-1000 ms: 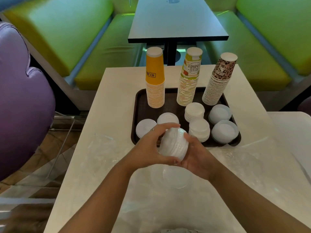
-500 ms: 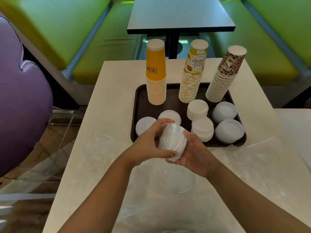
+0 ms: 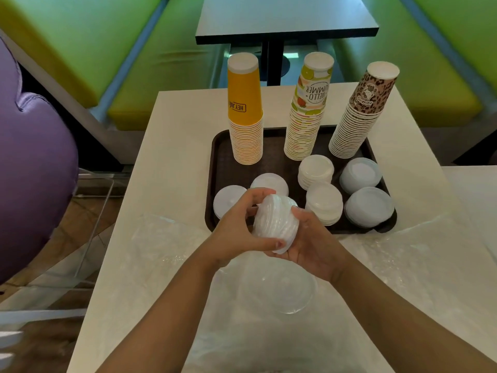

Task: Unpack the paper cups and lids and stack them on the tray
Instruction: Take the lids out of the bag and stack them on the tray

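White table (image 3: 172, 168), centre frame: we hold a stack of lids (image 3: 275, 224) on its side between left hand (image 3: 236, 232) and right hand (image 3: 309, 243), fingers curled round it, just below the tray (image 3: 271, 160).
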### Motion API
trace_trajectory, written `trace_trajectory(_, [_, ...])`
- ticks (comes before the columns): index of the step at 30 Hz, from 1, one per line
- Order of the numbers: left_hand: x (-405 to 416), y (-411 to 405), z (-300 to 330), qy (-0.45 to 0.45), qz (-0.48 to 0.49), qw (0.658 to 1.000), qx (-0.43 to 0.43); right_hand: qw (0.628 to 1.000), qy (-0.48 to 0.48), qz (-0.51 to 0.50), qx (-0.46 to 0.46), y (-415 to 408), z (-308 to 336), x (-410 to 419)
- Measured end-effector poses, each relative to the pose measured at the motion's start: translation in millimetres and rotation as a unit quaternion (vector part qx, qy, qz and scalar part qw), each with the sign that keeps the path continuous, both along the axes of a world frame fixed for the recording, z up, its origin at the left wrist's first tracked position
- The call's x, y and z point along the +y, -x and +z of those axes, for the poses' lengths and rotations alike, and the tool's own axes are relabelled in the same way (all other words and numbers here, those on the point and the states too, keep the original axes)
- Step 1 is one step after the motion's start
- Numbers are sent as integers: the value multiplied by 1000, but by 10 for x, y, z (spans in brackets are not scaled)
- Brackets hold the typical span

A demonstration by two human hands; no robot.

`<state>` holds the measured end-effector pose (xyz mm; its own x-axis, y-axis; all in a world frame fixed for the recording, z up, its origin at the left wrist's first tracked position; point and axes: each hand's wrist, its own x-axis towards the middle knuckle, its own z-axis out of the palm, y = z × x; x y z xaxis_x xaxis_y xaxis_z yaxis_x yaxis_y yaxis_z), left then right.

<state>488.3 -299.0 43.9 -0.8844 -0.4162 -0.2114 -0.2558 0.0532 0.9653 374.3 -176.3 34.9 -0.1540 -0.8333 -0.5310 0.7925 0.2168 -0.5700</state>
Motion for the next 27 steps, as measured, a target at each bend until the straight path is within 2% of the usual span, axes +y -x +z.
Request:
trace_trajectory(4, [5, 17, -30, 1, 13, 1000, -9, 1000, -7, 2, 2, 5, -5, -9])
trace_trajectory(8, [15, 47, -50, 93, 11, 995, -18, 1000, -24, 0, 5, 12, 18, -22])
trace_trajectory(19, [2, 39, -140, 53, 25, 998, -35, 999, -43, -6, 18, 20, -4, -15])
trace_trajectory(22, [-87, 40, -123, 40, 36, 998, -46, 995, -73, -27, 61, 26, -71, -35])
trace_trajectory(24, [-181, 53, -90, 38, 76, 995, -53, 991, -84, -43, 99, 27, -98, -58])
trace_trajectory(27, [-390, 104, -128, 131, 152, 975, -94, 955, -125, -39, 265, 29, -114, -83])
